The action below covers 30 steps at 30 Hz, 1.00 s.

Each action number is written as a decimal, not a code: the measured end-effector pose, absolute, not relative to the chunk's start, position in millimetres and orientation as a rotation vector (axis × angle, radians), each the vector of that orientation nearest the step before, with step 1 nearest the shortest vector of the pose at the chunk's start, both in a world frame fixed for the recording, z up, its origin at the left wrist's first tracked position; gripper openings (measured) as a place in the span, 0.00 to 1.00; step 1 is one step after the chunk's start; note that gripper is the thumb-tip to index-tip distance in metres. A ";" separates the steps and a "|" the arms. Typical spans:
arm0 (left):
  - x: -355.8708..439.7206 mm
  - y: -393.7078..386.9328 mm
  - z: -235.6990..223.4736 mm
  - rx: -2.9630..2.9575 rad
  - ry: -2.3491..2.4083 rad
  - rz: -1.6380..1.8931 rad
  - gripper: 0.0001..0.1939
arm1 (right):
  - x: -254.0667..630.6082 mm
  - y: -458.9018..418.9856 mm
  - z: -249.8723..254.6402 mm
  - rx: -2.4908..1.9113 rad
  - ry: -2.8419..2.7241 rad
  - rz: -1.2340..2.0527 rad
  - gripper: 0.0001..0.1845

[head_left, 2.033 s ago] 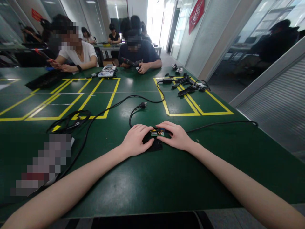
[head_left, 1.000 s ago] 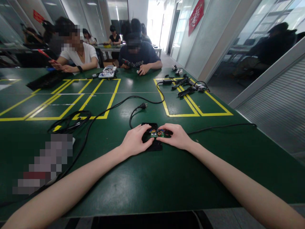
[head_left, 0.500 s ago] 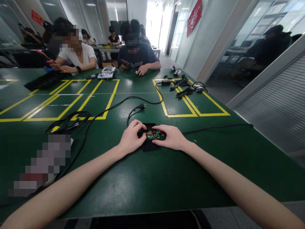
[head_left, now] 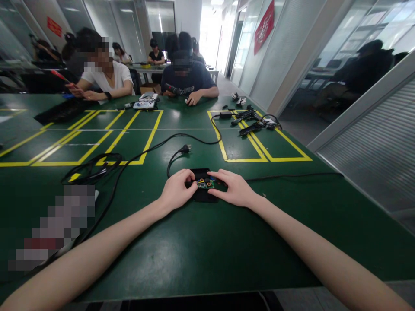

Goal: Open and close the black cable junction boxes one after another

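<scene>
A small green circuit board with ring-shaped coils lies over an opened black plastic case on the green table. My left hand pinches the board's left end between thumb and fingers. On the other side, my right hand grips the right end, thumb at the near edge and fingers at the far edge. A black cable leads off to the right from beneath my right hand. Beyond my left hand, a black power plug rests on the table, its cord curving back toward the case.
A coiled black cable lies at the left, behind a blurred-out item. Yellow tape marks rectangles on the table. Black parts lie at the far right. Two people sit across, near a white device.
The plug and its cord have shifted slightly left. The board and case have moved a little left with my hands, which keep their grip.
</scene>
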<state>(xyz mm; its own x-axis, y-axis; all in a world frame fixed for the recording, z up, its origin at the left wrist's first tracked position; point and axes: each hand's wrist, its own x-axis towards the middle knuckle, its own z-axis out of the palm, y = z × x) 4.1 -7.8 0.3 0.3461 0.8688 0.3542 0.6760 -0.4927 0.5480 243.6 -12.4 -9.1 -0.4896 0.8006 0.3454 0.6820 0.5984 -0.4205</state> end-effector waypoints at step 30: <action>-2.8 -8.3 4.0 2.486 1.456 0.741 0.10 | 249.4 -14.0 -6.3 -1.118 -2.323 0.348 0.18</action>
<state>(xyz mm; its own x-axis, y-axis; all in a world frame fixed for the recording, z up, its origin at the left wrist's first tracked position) -2.8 -8.3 4.0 0.4011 0.8538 0.3320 0.7712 -0.5103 0.3807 249.4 -14.0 -6.3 -0.5148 0.7817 0.3522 0.6440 0.6237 -0.4431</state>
